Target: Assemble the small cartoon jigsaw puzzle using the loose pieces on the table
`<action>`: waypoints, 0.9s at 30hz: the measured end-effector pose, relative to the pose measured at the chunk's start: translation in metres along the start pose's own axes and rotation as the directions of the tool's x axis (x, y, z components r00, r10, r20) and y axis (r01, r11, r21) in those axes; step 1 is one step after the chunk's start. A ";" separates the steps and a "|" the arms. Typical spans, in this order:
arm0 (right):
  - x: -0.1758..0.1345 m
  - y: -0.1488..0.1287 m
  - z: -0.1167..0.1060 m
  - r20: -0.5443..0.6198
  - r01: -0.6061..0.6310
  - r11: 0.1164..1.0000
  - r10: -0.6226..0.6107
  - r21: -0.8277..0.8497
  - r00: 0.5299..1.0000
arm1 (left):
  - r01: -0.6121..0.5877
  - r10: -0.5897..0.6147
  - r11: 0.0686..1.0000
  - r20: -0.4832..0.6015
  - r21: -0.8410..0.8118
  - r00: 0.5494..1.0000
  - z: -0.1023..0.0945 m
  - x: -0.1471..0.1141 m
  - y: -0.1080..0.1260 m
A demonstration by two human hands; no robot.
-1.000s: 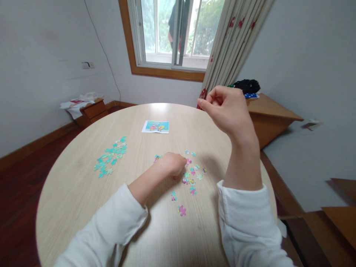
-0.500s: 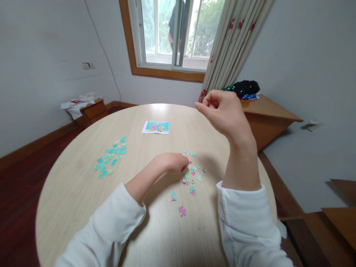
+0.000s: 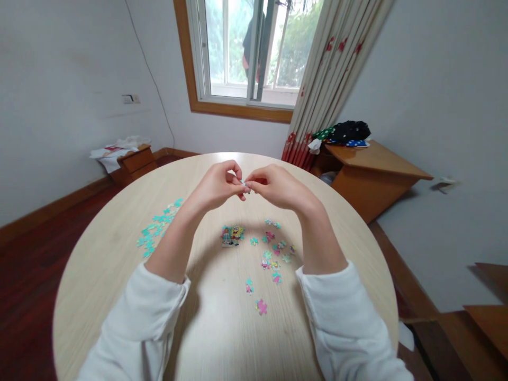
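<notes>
My left hand (image 3: pixel 216 188) and my right hand (image 3: pixel 278 188) meet above the far half of the table. Both have their fingertips closed on a small jigsaw puzzle piece (image 3: pixel 243 183), mostly hidden by the fingers. Below them on the tabletop lies a joined puzzle section (image 3: pixel 233 236) with a yellow cartoon figure. To its right are scattered loose puzzle pieces (image 3: pixel 268 255), pink, teal and yellow. A pink piece (image 3: pixel 261 306) lies nearest to me. The picture card is hidden behind my hands.
A spread of teal puzzle pieces (image 3: pixel 159 225) lies on the left of the round table (image 3: pixel 99 296), partly behind my left forearm. Beyond the table stand a small wooden cabinet (image 3: pixel 138 161) and a wooden desk (image 3: pixel 381 180) with cloths (image 3: pixel 351 132) on it.
My left hand has risen from the loose pieces and moved away from me to meet my right hand, which has come left and lower. The joined puzzle section is now uncovered; the picture card is covered.
</notes>
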State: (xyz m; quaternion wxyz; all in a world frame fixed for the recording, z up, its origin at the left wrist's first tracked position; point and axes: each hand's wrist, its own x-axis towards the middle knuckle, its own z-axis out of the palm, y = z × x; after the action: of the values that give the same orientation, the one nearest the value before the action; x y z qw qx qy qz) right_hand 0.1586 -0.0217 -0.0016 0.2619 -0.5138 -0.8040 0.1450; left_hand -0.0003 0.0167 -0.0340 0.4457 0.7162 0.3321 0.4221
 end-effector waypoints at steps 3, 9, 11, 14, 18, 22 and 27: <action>0.002 0.003 0.003 -0.065 0.011 0.999 -0.009 0.036 0.998 | -0.020 0.020 1.000 -0.024 -0.014 1.000 -0.001 0.000 0.002; 0.004 0.008 0.005 -0.180 0.011 0.990 0.014 0.137 0.984 | -0.062 0.061 0.998 -0.085 -0.012 0.995 -0.006 -0.002 0.007; 0.005 0.009 0.007 -0.204 0.014 0.986 0.020 0.166 0.979 | -0.074 0.075 0.997 -0.109 0.013 0.991 -0.008 -0.002 0.008; 0.007 0.010 0.009 -0.219 0.012 0.982 0.030 0.188 0.975 | -0.070 0.076 0.996 -0.128 0.052 0.989 -0.011 -0.003 0.008; 0.007 0.011 0.010 -0.232 0.007 0.983 0.036 0.183 0.972 | -0.065 0.074 0.995 -0.137 0.074 0.988 -0.011 -0.002 0.007; 0.007 0.014 0.010 -0.244 0.033 0.987 0.007 0.159 0.970 | -0.072 0.083 0.995 -0.169 0.071 0.982 -0.012 -0.001 0.006; 0.007 0.015 0.011 -0.237 0.036 0.989 -0.001 0.142 0.971 | -0.067 0.076 0.996 -0.174 0.060 0.982 -0.012 -0.002 0.007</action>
State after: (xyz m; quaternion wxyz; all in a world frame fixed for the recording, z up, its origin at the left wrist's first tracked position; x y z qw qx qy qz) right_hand 0.1609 -0.0083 -0.0157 0.3939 -0.4996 -0.7591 0.1383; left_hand -0.0118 0.0165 -0.0254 0.3795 0.6993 0.3556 0.4904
